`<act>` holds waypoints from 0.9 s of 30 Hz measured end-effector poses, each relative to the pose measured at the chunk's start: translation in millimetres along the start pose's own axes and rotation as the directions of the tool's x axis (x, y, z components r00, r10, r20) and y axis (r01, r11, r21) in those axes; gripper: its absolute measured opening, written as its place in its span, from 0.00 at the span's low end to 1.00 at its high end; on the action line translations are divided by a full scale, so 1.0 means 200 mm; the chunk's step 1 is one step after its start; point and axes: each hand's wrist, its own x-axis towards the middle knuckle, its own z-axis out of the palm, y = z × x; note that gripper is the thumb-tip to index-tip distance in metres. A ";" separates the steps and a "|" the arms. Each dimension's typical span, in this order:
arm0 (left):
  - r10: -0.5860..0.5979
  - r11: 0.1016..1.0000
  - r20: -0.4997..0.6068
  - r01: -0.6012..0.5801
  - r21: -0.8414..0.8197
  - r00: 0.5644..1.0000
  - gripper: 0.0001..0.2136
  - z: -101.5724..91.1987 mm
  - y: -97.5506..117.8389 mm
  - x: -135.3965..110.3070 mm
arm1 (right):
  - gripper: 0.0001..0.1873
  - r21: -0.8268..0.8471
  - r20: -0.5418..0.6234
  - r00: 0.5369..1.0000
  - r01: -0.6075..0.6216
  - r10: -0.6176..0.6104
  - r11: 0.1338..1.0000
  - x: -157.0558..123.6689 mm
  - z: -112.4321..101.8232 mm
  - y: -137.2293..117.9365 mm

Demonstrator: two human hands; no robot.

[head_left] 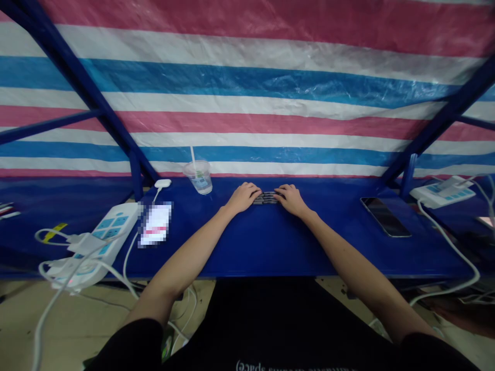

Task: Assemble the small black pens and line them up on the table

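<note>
A small bundle of slim, dark, pen-like sticks [268, 197] lies crosswise on the blue table, side by side, with lighter bits showing between them. My left hand [244, 197] is closed at their left end, thumb on the near side and fingers curled over. At the right end, my right hand [291, 198] grips them in the same way. The fingers hide both tips of the sticks, and their exact kind is too small to make out.
A clear plastic cup [200, 178] with a straw stands left of my hands. Beyond it are a blurred-out bright item [155, 224] and a white power strip [112, 226] with cables. To the right lie a phone [384, 217] and another power strip [443, 193]. Blue frame bars [83, 77] rise behind.
</note>
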 end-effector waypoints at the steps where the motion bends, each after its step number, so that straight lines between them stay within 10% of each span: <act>1: 0.003 1.000 0.002 -0.003 0.001 1.000 0.13 0.00 0.00 0.00 | 0.20 0.007 -0.009 1.000 0.005 -0.005 1.000 0.00 0.00 0.00; 27: -0.022 0.998 -0.004 0.022 -0.058 1.000 0.13 -0.06 0.07 -0.01 | 0.07 0.134 0.001 0.961 0.274 -0.277 0.952 -0.02 -0.09 -0.14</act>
